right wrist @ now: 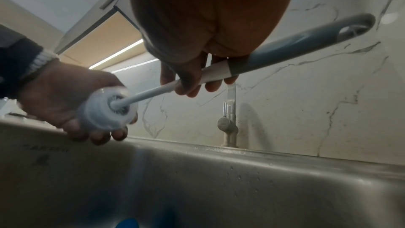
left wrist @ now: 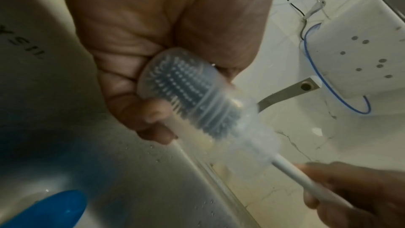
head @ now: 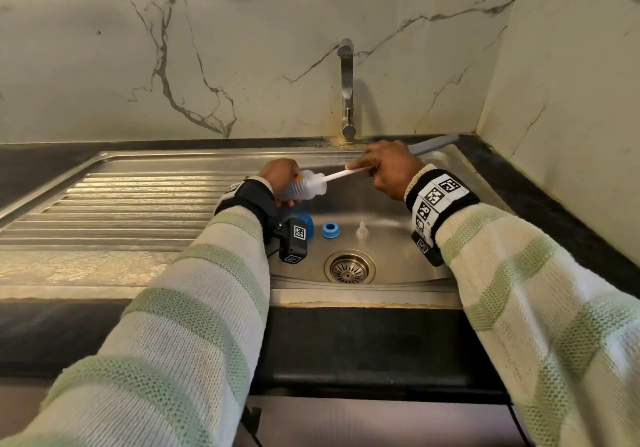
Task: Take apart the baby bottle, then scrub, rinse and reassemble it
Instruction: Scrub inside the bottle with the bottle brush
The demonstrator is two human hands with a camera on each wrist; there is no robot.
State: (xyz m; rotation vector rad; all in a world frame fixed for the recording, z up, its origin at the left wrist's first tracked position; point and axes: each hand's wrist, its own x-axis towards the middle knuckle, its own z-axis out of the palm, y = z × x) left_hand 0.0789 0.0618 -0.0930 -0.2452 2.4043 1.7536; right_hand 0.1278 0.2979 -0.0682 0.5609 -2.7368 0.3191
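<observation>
My left hand grips the clear bottle body on its side over the sink, its mouth toward the right. My right hand holds the bottle brush by its white and grey handle. The grey bristle head sits deep inside the bottle, seen through the clear wall. In the right wrist view the brush shaft enters the bottle mouth. On the sink floor lie a blue ring, a clear nipple and a blue cap, partly behind my left wrist.
The steel sink basin has a drain at the front middle. A tap rises behind the sink and no water runs from it. A ridged draining board lies to the left. Marble walls close the back and right.
</observation>
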